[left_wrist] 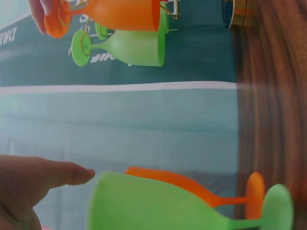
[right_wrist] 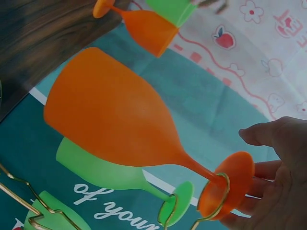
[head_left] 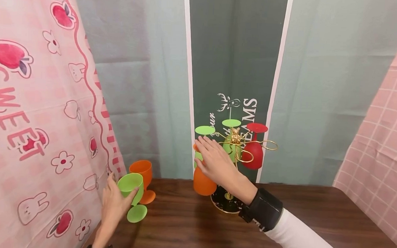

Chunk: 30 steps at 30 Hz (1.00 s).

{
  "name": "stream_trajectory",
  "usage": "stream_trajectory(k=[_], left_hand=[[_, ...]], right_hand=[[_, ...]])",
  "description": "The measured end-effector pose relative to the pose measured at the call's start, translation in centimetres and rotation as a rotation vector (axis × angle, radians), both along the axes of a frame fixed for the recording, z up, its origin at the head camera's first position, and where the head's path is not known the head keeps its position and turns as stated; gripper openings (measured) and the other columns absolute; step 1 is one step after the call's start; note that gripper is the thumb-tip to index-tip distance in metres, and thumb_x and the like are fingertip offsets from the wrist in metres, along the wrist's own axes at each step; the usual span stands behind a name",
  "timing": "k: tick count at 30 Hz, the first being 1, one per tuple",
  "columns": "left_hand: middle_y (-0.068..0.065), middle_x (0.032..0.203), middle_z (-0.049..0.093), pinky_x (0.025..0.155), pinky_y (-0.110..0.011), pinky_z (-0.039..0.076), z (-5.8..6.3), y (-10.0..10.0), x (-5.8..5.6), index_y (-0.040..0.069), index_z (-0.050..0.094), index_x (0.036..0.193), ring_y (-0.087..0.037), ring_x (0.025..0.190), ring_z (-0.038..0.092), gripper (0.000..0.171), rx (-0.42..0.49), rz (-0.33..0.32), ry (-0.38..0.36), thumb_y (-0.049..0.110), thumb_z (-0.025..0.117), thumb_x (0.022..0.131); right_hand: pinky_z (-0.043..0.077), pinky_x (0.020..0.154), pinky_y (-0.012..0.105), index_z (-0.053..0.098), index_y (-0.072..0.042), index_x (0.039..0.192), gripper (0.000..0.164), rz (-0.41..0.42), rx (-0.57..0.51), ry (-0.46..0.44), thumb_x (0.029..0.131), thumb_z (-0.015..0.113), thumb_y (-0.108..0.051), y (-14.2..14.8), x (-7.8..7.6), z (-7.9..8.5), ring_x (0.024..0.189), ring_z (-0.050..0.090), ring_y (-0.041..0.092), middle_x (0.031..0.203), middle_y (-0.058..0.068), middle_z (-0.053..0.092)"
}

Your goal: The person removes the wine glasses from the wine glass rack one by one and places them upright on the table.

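done, as i judge it: four plastic-looking stemmed goblets hang foot-up on the gold wire rack (head_left: pixel 235 135), namely far-left green goblet (head_left: pixel 205 130), far-middle green goblet (head_left: pixel 231 123), right red goblet (head_left: pixel 253 156), near orange goblet (head_left: pixel 204 182). left: near green goblet (head_left: pixel 130 184), far orange goblet (head_left: pixel 147 177), table's left. my right hand (head_left: pixel 218 162), unclenched, touches the hanging orange foot; left hand (head_left: pixel 113 201) loosely spread around the green bowl, contact unclear.

there are three green goblets (head_left: pixel 131 184), two orange goblets (head_left: pixel 204 183) and one red goblet (head_left: pixel 254 156), so six in total. also one gold rack (head_left: pixel 236 136), one wooden counter (head_left: pixel 177 223), one left hand (head_left: pixel 114 201) and one right hand (head_left: pixel 217 160) can be seen.
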<state>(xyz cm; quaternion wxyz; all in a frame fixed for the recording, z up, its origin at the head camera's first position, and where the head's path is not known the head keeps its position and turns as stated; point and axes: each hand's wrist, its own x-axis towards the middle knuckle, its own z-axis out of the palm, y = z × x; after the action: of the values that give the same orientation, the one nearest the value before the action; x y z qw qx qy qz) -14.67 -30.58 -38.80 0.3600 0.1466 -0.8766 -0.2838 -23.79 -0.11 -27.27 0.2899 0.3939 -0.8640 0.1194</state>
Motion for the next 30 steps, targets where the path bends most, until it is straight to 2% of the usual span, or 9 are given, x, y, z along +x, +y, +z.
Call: stream_trajectory(k=[3, 5, 8, 11, 13, 16, 23, 30], left_hand=[[-0.035, 0.135, 0.051, 0.099, -0.065, 0.040, 1.1, 1.2, 0.6, -0.010, 0.029, 0.149, -0.053, 0.117, 0.049, 0.094, -0.077, 0.014, 0.103, 0.018, 0.086, 0.080], [-0.032, 0.132, 0.056, 0.096, -0.064, 0.044, 1.8, 2.2, 1.1, -0.009, 0.037, 0.146, -0.050, 0.116, 0.052, 0.086, -0.129, -0.004, 0.168, 0.016, 0.086, 0.079], [-0.025, 0.121, 0.066, 0.090, -0.060, 0.050, 2.4, 3.7, 1.6, -0.005, 0.057, 0.131, -0.044, 0.110, 0.060, 0.061, -0.202, -0.064, 0.248, 0.013, 0.085, 0.080], [-0.014, 0.105, 0.074, 0.079, -0.055, 0.056, 2.5, 5.0, 2.0, 0.005, 0.072, 0.109, -0.036, 0.099, 0.069, 0.031, -0.251, -0.135, 0.268, 0.013, 0.085, 0.081], [-0.007, 0.094, 0.075, 0.070, -0.049, 0.057, 2.3, 5.7, 2.1, 0.012, 0.075, 0.097, -0.027, 0.088, 0.072, 0.018, -0.268, -0.171, 0.251, 0.014, 0.085, 0.082], [0.002, 0.083, 0.074, 0.062, -0.039, 0.056, 1.8, 6.5, 2.2, 0.019, 0.075, 0.088, -0.016, 0.076, 0.071, 0.011, -0.284, -0.211, 0.197, 0.015, 0.084, 0.083], [0.012, 0.072, 0.067, 0.056, -0.023, 0.047, 0.7, 7.7, 1.8, 0.024, 0.071, 0.080, -0.004, 0.066, 0.061, 0.013, -0.310, -0.286, 0.003, 0.020, 0.083, 0.083], [0.017, 0.067, 0.061, 0.054, -0.019, 0.041, 0.1, 8.4, 1.6, 0.027, 0.069, 0.077, 0.004, 0.061, 0.050, 0.016, -0.307, -0.327, -0.101, 0.024, 0.082, 0.086]], right_hand=[[0.037, 0.120, 0.050, 0.055, 0.003, 0.144, 0.056, -0.018, 0.015, 0.015, 0.096, 0.071, -0.023, -0.2, -0.3, -0.2, 0.142, 0.050, 0.035, 0.149, 0.020, 0.056], [0.037, 0.121, 0.050, 0.055, 0.002, 0.144, 0.056, -0.037, 0.032, 0.024, 0.097, 0.070, -0.024, -0.2, -0.6, -0.4, 0.142, 0.050, 0.035, 0.149, 0.019, 0.056], [0.036, 0.121, 0.049, 0.055, 0.000, 0.144, 0.055, -0.063, 0.052, 0.037, 0.097, 0.070, -0.024, -0.2, -0.7, -0.7, 0.142, 0.051, 0.033, 0.149, 0.017, 0.057], [0.037, 0.121, 0.048, 0.057, -0.001, 0.143, 0.053, -0.067, 0.049, 0.065, 0.097, 0.071, -0.023, -0.3, -0.8, -1.0, 0.141, 0.053, 0.032, 0.146, 0.016, 0.059], [0.040, 0.119, 0.048, 0.060, -0.001, 0.140, 0.050, -0.061, 0.031, 0.095, 0.096, 0.072, -0.021, -0.4, -0.9, -1.2, 0.138, 0.055, 0.032, 0.143, 0.016, 0.062], [0.044, 0.115, 0.047, 0.064, -0.003, 0.136, 0.046, -0.062, 0.001, 0.150, 0.095, 0.073, -0.020, -0.7, -1.0, -1.5, 0.132, 0.060, 0.031, 0.138, 0.014, 0.066], [0.051, 0.104, 0.046, 0.068, -0.008, 0.130, 0.037, -0.127, -0.029, 0.213, 0.095, 0.072, -0.019, -1.2, -0.8, -1.5, 0.124, 0.064, 0.028, 0.131, 0.010, 0.071], [0.052, 0.105, 0.043, 0.070, -0.007, 0.126, 0.033, -0.112, -0.026, 0.274, 0.094, 0.073, -0.017, -1.7, -1.1, -1.5, 0.119, 0.065, 0.027, 0.127, 0.009, 0.073]])
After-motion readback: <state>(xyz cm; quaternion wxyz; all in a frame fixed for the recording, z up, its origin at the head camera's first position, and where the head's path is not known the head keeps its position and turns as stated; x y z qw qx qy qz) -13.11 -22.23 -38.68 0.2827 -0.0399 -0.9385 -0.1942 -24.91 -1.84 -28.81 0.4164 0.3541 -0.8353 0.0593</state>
